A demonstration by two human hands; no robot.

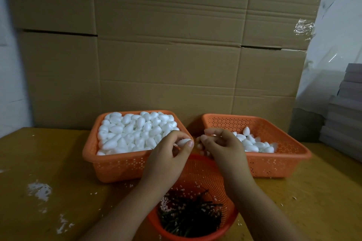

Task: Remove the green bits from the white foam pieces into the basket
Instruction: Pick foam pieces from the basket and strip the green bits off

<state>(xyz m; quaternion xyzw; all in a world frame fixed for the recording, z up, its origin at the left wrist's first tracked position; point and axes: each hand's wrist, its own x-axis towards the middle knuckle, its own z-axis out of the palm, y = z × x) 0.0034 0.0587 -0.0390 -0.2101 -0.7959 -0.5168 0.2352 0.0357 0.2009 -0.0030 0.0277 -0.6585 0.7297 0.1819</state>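
My left hand (172,154) pinches a white egg-shaped foam piece (183,142) between thumb and fingers, above the far rim of a round orange basket (197,170). That basket holds dark green stick-like bits (190,217) and white crumbs. My right hand (221,143) is close beside the foam piece with its fingers curled; whether it holds a green bit is hidden. A rectangular orange basket (109,166) at the left is heaped with white foam pieces (135,131). Another orange basket (278,164) at the right holds several foam pieces (254,143).
The baskets stand on a yellowish wooden table (49,162) strewn with white foam crumbs (39,191). A wall of cardboard boxes (166,45) rises behind. Stacked grey boards (344,113) sit at the far right.
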